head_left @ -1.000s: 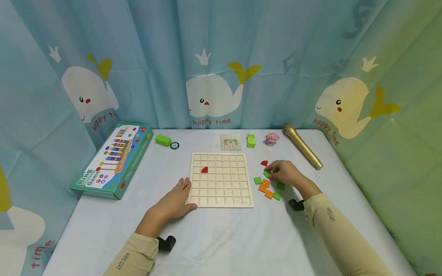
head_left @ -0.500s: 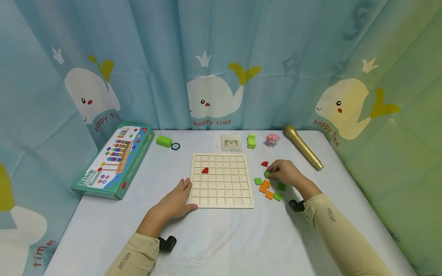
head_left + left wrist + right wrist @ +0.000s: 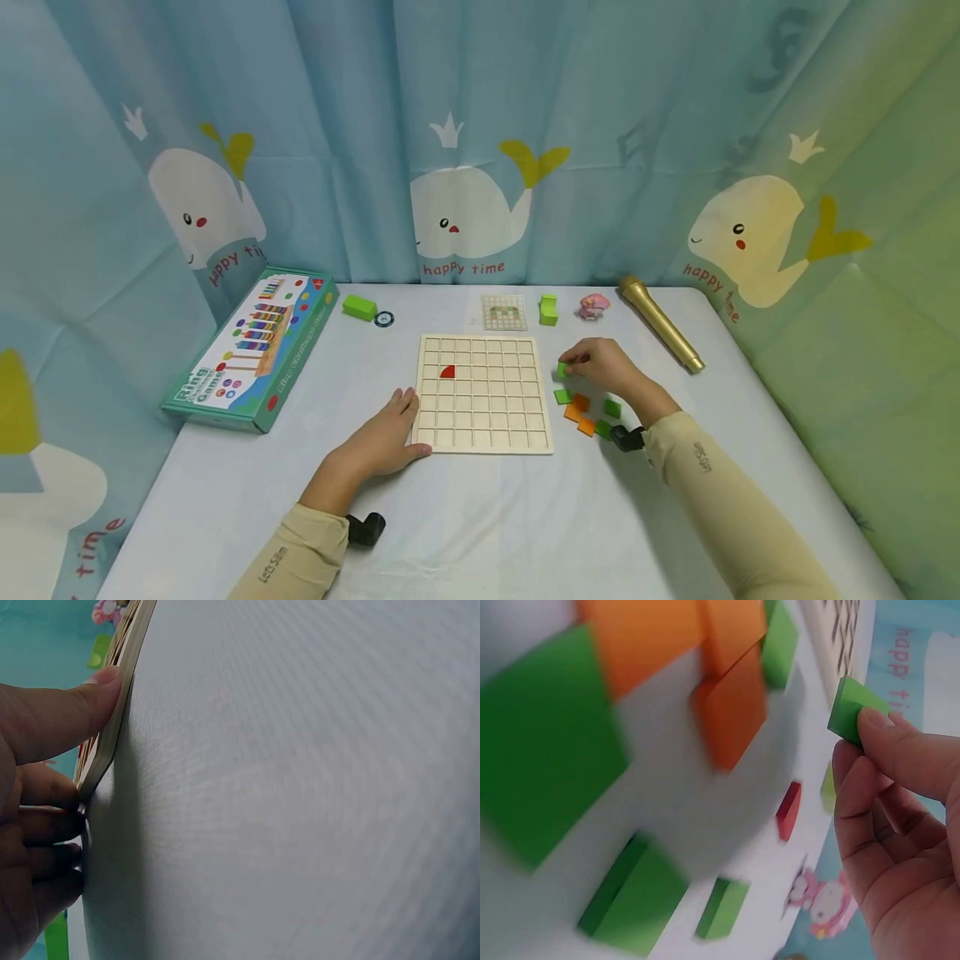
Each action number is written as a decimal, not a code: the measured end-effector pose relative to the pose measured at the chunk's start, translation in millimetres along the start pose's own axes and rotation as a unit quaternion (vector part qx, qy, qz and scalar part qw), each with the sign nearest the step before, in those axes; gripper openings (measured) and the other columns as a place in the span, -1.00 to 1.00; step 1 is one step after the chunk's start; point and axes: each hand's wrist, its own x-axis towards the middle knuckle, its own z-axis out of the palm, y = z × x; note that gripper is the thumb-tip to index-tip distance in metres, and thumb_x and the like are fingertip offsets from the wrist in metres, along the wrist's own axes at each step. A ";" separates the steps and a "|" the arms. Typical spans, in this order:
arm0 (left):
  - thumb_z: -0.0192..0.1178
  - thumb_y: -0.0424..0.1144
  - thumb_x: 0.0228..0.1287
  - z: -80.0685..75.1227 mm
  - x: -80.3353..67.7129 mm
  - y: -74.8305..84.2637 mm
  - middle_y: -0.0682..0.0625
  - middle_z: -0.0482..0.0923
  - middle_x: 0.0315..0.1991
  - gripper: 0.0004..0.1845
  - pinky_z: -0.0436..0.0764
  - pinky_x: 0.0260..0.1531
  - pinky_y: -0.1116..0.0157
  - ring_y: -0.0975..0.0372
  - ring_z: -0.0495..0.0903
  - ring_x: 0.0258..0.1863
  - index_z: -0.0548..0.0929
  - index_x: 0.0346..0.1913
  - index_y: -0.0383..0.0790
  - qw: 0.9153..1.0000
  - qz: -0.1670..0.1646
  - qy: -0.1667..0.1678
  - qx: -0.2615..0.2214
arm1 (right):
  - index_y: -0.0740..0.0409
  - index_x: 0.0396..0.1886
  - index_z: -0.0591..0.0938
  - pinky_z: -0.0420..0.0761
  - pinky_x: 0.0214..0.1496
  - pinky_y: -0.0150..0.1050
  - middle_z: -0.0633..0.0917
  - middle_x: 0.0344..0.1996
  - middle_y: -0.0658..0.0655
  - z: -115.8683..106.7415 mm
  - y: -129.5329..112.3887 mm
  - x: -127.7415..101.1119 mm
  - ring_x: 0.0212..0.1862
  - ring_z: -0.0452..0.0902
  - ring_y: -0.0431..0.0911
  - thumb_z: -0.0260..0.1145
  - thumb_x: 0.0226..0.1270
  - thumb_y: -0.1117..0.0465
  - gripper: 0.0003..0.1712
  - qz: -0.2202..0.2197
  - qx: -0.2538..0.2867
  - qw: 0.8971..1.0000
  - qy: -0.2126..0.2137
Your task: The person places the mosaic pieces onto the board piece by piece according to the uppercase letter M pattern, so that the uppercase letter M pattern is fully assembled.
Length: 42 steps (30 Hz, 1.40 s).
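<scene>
Lifted from the loose pile a moment ago, the green tile (image 3: 562, 368) now sits pinched at the fingertips of the right hand (image 3: 600, 367), just right of the wooden grid board (image 3: 483, 393) near the middle of the head view. It looks like a small, flat, stiff square with crisp edges and a smooth painted face; I judge it light and a little slippery, best taken by two opposite edges, as the thumb and forefinger take it in the right wrist view (image 3: 853, 709). Below the hand lie more orange and green tiles (image 3: 581, 408) on the pale cloth of the table (image 3: 480, 517). One red quarter-circle piece (image 3: 447, 372) fills a cell. The left hand (image 3: 382, 437), fingers straight, steadies the board's lower left corner.
</scene>
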 end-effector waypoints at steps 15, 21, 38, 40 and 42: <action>0.32 0.05 0.34 0.8 1.3 0.2 -0.30 -0.02 0.57 -0.03 0.10 0.48 0.03 -0.09 -0.09 0.57 0.10 0.53 -0.50 1.000 0.002 -0.004 0.001 | 0.23 -0.10 0.80 0.66 -0.12 -0.15 0.76 -0.13 0.15 24.0 -37.8 29.9 -0.13 0.65 -0.03 0.44 0.30 0.32 -0.81 -0.021 0.033 0.999 -0.031; 0.33 0.04 0.34 1.7 1.3 -0.7 -0.31 -0.01 0.57 -0.03 0.10 0.48 0.03 -0.09 -0.09 0.57 0.11 0.53 -0.50 1.000 0.003 -0.001 0.000 | 0.25 -0.06 0.79 0.67 -0.15 -0.18 0.75 -0.11 0.17 34.5 -51.0 40.5 -0.13 0.65 -0.03 0.41 0.33 0.33 -0.79 -0.028 0.043 0.998 -0.038; 0.31 0.06 0.35 2.2 3.2 -3.2 -0.29 -0.03 0.58 -0.03 0.09 0.48 0.05 -0.07 -0.11 0.58 0.09 0.54 -0.48 1.000 -0.001 -0.003 0.012 | 0.21 -0.06 0.80 0.68 -0.10 -0.22 0.76 -0.05 0.16 63.2 -84.6 62.7 -0.06 0.69 -0.04 0.42 0.34 0.32 -0.79 -0.043 0.053 0.995 -0.069; 0.31 0.07 0.35 2.1 3.3 -3.1 -0.29 -0.03 0.58 -0.03 0.10 0.48 0.05 -0.07 -0.10 0.58 0.09 0.54 -0.48 1.000 -0.003 -0.003 0.012 | 0.21 -0.06 0.80 0.68 -0.09 -0.21 0.76 -0.06 0.16 66.1 -88.0 64.3 -0.04 0.68 -0.03 0.42 0.33 0.32 -0.79 -0.050 0.052 0.995 -0.070; 0.31 0.07 0.35 1.7 3.2 -2.6 -0.28 -0.03 0.58 -0.02 0.10 0.48 0.05 -0.06 -0.11 0.58 0.09 0.54 -0.47 1.000 -0.005 -0.005 0.012 | 0.22 -0.07 0.80 0.68 -0.07 -0.20 0.76 -0.07 0.16 69.2 -90.5 65.7 -0.03 0.68 -0.01 0.42 0.33 0.33 -0.79 -0.057 0.051 0.994 -0.073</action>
